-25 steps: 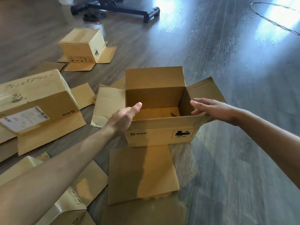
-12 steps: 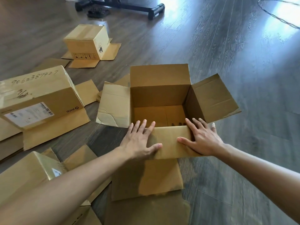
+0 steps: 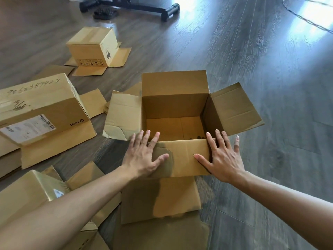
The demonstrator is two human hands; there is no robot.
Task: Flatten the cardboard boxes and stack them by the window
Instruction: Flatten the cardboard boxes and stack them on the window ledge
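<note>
An open cardboard box [image 3: 175, 98] stands on the wooden floor in front of me, its four top flaps spread outward. My left hand [image 3: 144, 156] lies flat with spread fingers on the left part of the near wall. My right hand [image 3: 222, 156] lies flat with spread fingers on the right part of the same wall. The near wall leans toward me under both palms. The box's near flap [image 3: 173, 201] lies on the floor below my wrists. The inside bottom of the box holds nothing.
A larger labelled box [image 3: 41, 112] lies at left, a small upside-down box [image 3: 91, 47] behind it, and another box [image 3: 27, 195] under my left forearm. A black stand base [image 3: 162, 9] and a cable [image 3: 306, 17] lie far back. Bare floor stretches to the right.
A second ago both hands were reaching at the box's rim from its sides. They came down flat onto the near wall, which now tilts toward me. My view has moved closer.
</note>
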